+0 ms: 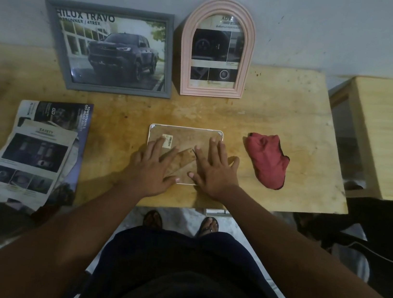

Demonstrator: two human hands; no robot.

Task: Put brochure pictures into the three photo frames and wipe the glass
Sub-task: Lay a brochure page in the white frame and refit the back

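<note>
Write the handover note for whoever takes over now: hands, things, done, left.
Left hand and right hand: both flat, fingers straight, pressing the brown backing of the white-rimmed frame, lying face down on the wooden table.
Grey rectangular frame and pink arched frame stand against the wall, each holding a picture.
Red cloth lies right of the white-rimmed frame; brochure pages left.
Done: two frames filled.
Left: secure this backing, turn it over, wipe glass. Whether it holds a picture, or any glass is wiped, cannot be told.

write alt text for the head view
The left hand and right hand press flat on a white frame lying face down on a table. A grey frame and pink arched frame, filled, lean on the wall; brochure pages left, red cloth right.
</note>
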